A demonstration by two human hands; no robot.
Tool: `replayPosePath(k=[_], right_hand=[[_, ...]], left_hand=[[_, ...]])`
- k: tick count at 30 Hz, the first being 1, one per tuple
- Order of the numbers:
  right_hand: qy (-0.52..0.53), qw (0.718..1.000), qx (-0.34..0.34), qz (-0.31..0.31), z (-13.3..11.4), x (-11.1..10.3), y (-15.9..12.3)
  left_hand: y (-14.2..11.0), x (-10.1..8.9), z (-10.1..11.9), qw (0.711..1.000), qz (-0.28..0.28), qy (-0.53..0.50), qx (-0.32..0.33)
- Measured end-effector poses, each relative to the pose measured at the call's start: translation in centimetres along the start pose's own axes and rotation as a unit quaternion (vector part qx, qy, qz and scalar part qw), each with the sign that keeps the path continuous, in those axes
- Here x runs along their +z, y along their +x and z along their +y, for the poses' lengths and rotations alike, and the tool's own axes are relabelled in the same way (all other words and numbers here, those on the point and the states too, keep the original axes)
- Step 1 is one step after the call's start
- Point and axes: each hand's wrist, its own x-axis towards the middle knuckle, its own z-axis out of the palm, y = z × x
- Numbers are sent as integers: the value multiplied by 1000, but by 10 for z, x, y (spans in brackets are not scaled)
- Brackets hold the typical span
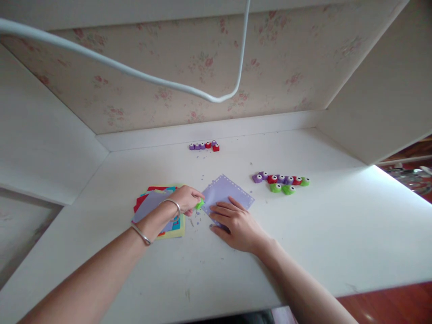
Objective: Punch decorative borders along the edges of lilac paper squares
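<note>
My left hand [187, 198] is closed on a small green paper punch [200, 204] at the left edge of a lilac paper sheet [228, 192] lying on the white desk [303, 234]. The sheet has punched holes along its far edges. My right hand [236, 222] lies flat on the near part of the sheet, fingers stretched out and pressing it down. A stack of coloured paper sheets [151, 208] lies under my left wrist, which wears two bangles.
A cluster of purple, red and green punches [281, 182] sits to the right of the sheet. A row of small purple and red punches [204, 146] stands near the back wall. Paper bits are scattered about. A white cable [216, 98] hangs overhead. Side panels enclose the desk.
</note>
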Motion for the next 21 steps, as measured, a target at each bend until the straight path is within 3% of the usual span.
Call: replayPosePath(k=[13, 21], right_hand=[[1, 1000, 1, 5, -1, -1, 0], [-9, 1000, -2, 10, -2, -2, 0]], left_hand=[[-1, 2, -6, 999, -23, -33, 6], [4, 3, -7, 999, 17, -16, 36]])
